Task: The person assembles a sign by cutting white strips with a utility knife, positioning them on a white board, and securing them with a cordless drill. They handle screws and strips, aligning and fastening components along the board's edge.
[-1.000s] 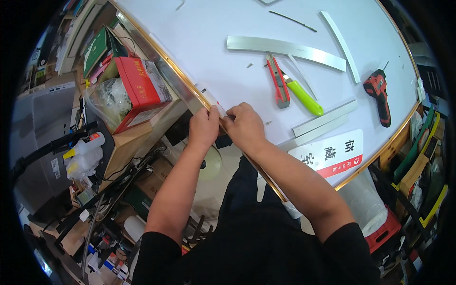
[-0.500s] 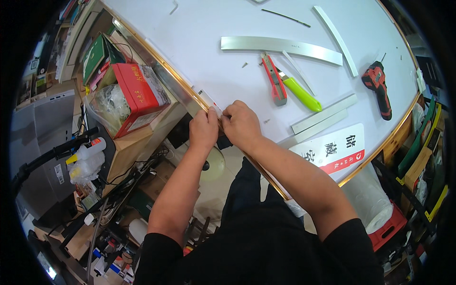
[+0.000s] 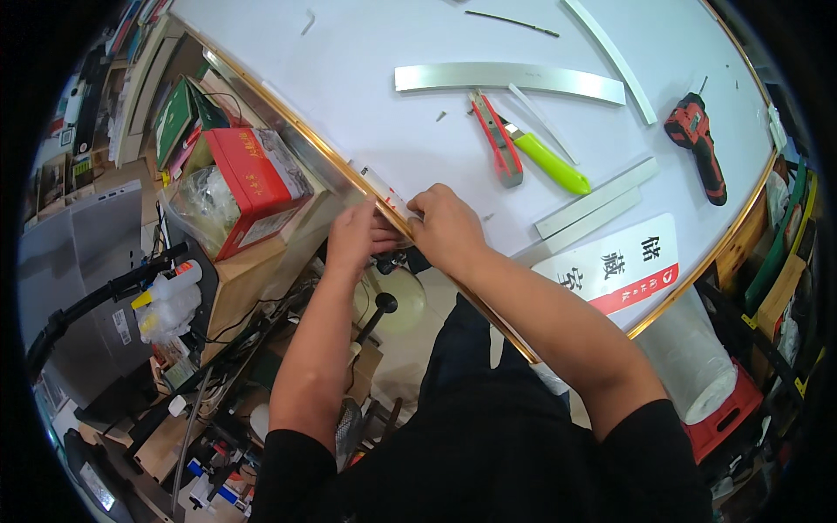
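Observation:
At the near left edge of the white table (image 3: pixel 349 122), my right hand (image 3: pixel 446 228) rests with its fingers bent and pressed together. They are on the near end of a narrow white piece with red marks (image 3: pixel 384 186), which lies along the gold-coloured edge trim (image 3: pixel 307 132). My fingers cover part of this piece. Just off the table, beside the trim, my left hand (image 3: pixel 353 240) has its fingers apart, some reaching toward the underside of the edge. I see nothing held in it.
A red cutter (image 3: pixel 499 144), a green-handled knife (image 3: pixel 551 163), silver strips (image 3: pixel 510 80), a drill bit (image 3: pixel 513 23), a red-and-black cordless drill (image 3: pixel 695 144) and a white-and-red sign (image 3: pixel 615 270) lie on the table. A red box (image 3: pixel 253 179) stands left on a wooden cabinet.
My left hand has come away from the table edge, moving left and down, and its fingers have opened. My right hand stays at the edge. The view has shifted slightly.

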Motion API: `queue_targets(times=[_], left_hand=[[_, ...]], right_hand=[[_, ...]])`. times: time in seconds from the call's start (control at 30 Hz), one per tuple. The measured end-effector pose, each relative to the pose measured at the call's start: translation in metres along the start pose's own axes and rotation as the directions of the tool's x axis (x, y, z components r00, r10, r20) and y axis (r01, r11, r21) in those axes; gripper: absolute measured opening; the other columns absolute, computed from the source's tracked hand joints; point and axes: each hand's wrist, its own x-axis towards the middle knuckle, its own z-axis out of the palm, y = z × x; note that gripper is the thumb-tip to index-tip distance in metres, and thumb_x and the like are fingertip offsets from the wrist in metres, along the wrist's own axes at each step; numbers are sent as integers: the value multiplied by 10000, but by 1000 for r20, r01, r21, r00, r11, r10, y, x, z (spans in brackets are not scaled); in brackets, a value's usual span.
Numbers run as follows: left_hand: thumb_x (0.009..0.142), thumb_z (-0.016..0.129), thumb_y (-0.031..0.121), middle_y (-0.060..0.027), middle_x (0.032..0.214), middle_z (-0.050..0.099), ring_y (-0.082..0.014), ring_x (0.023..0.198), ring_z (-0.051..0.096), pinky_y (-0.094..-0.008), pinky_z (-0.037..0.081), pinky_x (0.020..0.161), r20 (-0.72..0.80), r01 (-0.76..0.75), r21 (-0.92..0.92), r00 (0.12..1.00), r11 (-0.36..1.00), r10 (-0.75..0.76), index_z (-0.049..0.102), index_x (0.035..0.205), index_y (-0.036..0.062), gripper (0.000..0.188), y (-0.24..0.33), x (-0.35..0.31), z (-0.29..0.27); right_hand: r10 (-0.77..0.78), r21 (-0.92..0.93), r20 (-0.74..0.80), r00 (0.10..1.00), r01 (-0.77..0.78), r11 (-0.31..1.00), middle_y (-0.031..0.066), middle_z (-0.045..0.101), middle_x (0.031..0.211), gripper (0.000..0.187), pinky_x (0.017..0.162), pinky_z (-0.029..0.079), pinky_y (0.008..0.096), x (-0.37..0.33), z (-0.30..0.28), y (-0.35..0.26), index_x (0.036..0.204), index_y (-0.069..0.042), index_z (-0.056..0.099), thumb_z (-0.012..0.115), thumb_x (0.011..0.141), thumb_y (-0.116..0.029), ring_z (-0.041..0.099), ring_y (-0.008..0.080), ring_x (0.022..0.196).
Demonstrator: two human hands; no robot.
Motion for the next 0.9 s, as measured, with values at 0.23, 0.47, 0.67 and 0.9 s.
queue_targets(times=[0.23, 0.47, 0.67, 0.9], left_hand=[[1017, 603, 252, -144, 1104, 675, -224, 934, 702, -354, 597, 805, -95, -161, -139, 984, 977, 148, 535, 1213, -17, 340, -10, -1, 4], [988, 644, 173, -156, 1151, 665, -214, 972, 699, -352, 597, 839, -73, -201, -175, 979, 964, 191, 490, 1272, -48, 391, -19, 3, 4], [881, 730, 58, -142, 1203, 616, -190, 1045, 651, -309, 566, 899, -140, -425, 51, 893, 904, 427, 426, 1366, -62, 584, -42, -15, 31], [815, 807, 115, -154, 1267, 543, -201, 1084, 627, -329, 570, 904, -86, -401, 191, 902, 896, 422, 368, 1447, -64, 789, -49, -25, 44]], right_hand=[[12, -70, 106, 994, -5, 998, 166, 650, 1056, 230, 885, 529, 452, 4, -8, -2, 1074, -26, 719, 660, 870, -113, 656, 357, 992], [-110, -186, 92, 990, 126, 974, 177, 651, 1063, 368, 868, 540, 465, 16, -23, -8, 1227, -76, 661, 648, 862, -119, 660, 378, 1001], [-188, -282, 510, 839, 370, 885, 200, 693, 1113, 660, 871, 542, 471, 87, -33, -42, 1459, -145, 508, 689, 825, -123, 676, 372, 1046], [-99, -418, 492, 865, 334, 845, 202, 701, 1087, 515, 905, 538, 447, 97, -44, -37, 1237, -48, 619, 777, 767, -187, 675, 372, 1045]])
